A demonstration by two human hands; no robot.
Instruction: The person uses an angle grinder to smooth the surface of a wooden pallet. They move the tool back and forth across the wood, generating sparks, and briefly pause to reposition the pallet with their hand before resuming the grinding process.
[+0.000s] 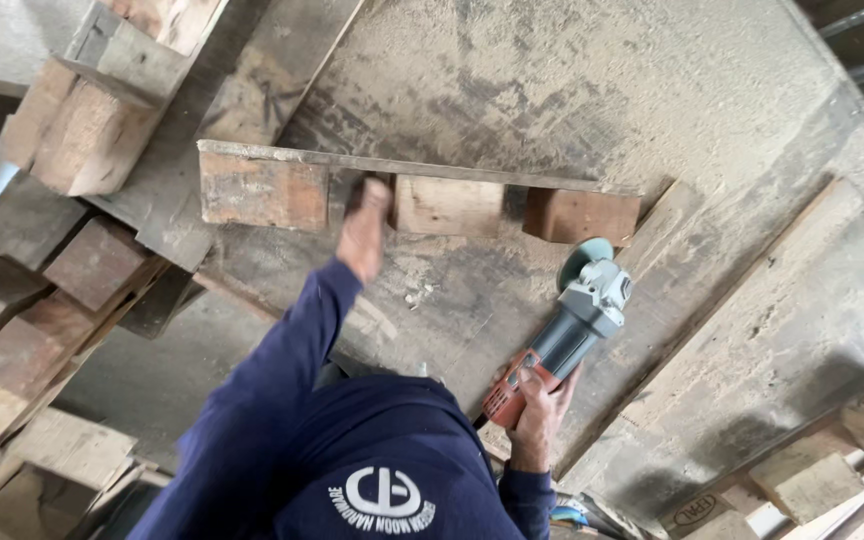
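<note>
We hold an angle grinder (564, 335) in our right hand (540, 400), the fingers (527, 383) wrapped around its red rear grip. Its grey head and greenish disc guard point away from us and lie just beside the rightmost wooden block (582, 216). The grinder rests low over the dusty surface (592, 90), a broad grey board coated in sawdust.

Our left hand (366, 232) reaches forward in a dark blue sleeve (272, 390) to a long plank (392, 165) standing on edge across the surface. The hand is blurred, so we cannot tell whether its fingers are closed on the plank or only pressed against it; it sits at the gap between the left block (264, 194) and the middle block (449, 206). All three blocks hang under the plank in a row, set apart from one another by gaps.

To the left, more pallet pieces (82, 130) lie stacked at angles, with reddish blocks among them. At the lower right, further pallet timbers (812, 480) lie beside the surface. A light scatter of wood chips (414, 295) lies on the surface between our two hands.
</note>
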